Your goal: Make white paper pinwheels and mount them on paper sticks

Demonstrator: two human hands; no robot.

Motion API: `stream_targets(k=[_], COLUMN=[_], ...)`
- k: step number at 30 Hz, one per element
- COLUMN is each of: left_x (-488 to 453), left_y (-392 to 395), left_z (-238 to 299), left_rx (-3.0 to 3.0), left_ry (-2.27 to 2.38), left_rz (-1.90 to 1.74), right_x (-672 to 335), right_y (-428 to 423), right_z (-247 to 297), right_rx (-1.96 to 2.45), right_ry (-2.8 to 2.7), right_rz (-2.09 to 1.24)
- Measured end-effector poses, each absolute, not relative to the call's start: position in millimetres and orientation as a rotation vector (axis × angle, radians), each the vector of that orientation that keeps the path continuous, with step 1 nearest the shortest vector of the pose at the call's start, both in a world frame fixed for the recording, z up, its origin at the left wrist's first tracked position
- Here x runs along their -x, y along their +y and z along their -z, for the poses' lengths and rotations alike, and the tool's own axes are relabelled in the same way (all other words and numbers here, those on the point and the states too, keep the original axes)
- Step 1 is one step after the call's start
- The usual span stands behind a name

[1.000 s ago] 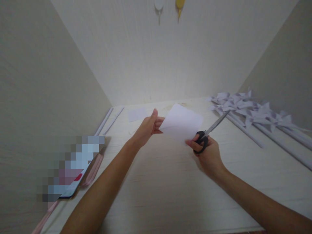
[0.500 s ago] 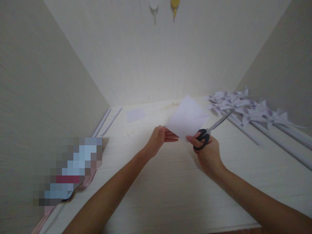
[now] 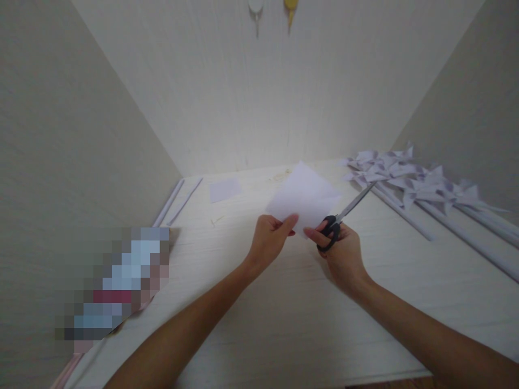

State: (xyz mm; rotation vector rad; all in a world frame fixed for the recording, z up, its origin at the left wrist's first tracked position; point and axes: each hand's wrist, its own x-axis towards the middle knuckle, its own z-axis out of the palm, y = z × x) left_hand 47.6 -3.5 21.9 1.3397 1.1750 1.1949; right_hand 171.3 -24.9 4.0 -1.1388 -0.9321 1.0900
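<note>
A square sheet of white paper (image 3: 303,193) is held up above the table with one corner pointing away from me. My left hand (image 3: 271,237) pinches its near left edge, thumb on top and fingers beneath. At the near corner, the thumb of my right hand (image 3: 343,254) presses on the paper. That same hand also has the black-handled scissors (image 3: 344,213) hooked in it, blades pointing away to the right and looking closed together. The fingers under the paper are partly hidden.
Several white paper pinwheels (image 3: 421,181) with rolled paper sticks (image 3: 466,237) lie at the right. A small paper piece (image 3: 225,190) lies at the back left, near two thin paper rolls (image 3: 168,202). A blurred-out object (image 3: 130,275) stands at the left wall. Two hooks (image 3: 290,13) hang on the back wall.
My left thumb has come over onto the top of the paper, closing the grip. The paper and my right hand with the scissors have shifted slightly left.
</note>
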Motion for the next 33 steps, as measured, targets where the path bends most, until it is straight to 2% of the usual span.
stream_targets(k=[6,15,33], left_x=[-35.2,-21.7,-24.4], left_y=[5.8,10.2,8.6], left_z=[-30.1,-52.6,-55.9], left_rx=[-1.208,-1.065,-0.995], left_ry=[1.209,1.174,1.157], left_rz=[-1.358,-1.531,-1.437], right_x=[-170.2,-168.4,-168.4], right_y=[-26.8,-36.5,-38.9], right_z=[-5.5,-10.3,-14.6], right_rx=[1.160,0.975,1.058], right_ry=[-1.040,-1.531,-1.720], right_rz=[-1.174,-1.602,-1.484])
